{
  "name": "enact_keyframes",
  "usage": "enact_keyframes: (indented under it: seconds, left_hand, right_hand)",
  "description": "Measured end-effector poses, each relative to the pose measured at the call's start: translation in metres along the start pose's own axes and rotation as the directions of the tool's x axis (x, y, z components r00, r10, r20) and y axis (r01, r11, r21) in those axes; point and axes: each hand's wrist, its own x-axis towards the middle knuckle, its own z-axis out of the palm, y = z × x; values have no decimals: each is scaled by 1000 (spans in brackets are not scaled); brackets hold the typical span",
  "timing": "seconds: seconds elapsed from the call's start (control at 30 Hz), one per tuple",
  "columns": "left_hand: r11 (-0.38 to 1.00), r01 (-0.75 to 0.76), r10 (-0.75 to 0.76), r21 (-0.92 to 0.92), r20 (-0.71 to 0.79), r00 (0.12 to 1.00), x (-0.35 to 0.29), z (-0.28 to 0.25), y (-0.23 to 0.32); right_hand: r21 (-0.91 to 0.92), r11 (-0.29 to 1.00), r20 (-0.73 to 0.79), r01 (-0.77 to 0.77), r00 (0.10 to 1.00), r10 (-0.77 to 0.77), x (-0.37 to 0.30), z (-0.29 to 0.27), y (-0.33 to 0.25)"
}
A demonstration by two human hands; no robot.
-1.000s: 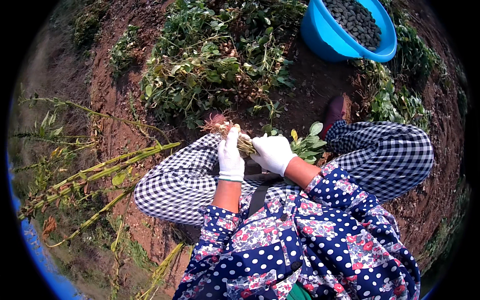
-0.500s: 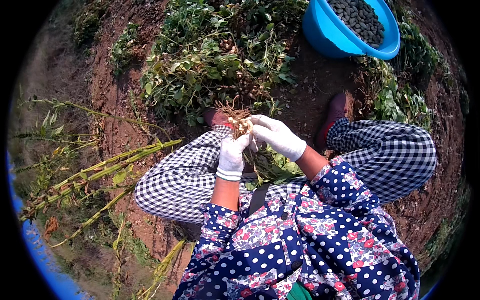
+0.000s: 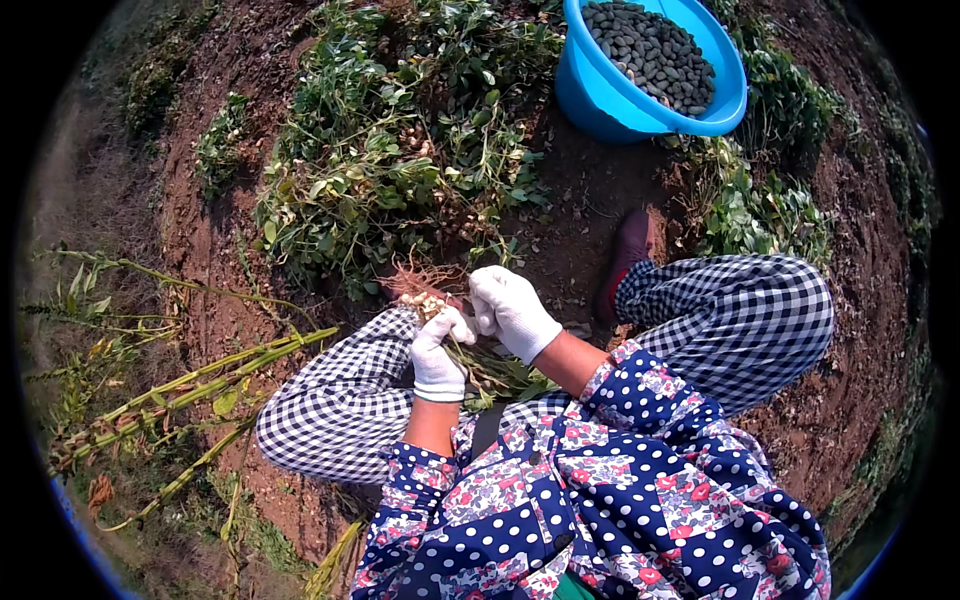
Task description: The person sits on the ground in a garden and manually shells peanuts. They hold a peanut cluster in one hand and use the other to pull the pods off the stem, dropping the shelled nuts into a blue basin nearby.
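My left hand [image 3: 440, 352], in a white knit glove, is closed round the stems of an uprooted peanut plant [image 3: 428, 280]. Its reddish roots spread out beyond my fingers, and pale peanut pods [image 3: 424, 303] hang in a cluster at their base. The plant's leafy stems [image 3: 490, 370] trail back toward my lap, partly under my wrists. Just right of the pods, my right hand [image 3: 510, 312], also gloved, has its fingers curled in, close beside the left thumb. Whatever those fingers hold is hidden.
Beyond my hands lies a heap of leafy peanut plants [image 3: 390, 160] with pods showing. A blue basin [image 3: 592, 98] holding many dark pods [image 3: 655, 55] stands far right, near more plants [image 3: 765, 215]. Long green stalks [image 3: 200, 390] reach in from the left. My shoe [image 3: 628, 250] rests on reddish soil.
My right hand has drawn back slightly from the pods, and its fingers have curled in. The whole view has shifted, so the basin and heap sit farther left and lower.
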Motion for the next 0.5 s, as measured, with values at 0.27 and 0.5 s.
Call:
enact_keyframes:
  seconds: [0.27,0.5]
  left_hand:
    - [455,-415,344,788,274,898,6,-14,-4]
    - [-199,-346,340,917,396,853,-3,-2,10]
  right_hand:
    - [247,860,-226,447,890,-397,40,-38,-111]
    - [476,701,-116,531,828,-549,56,-93,-184]
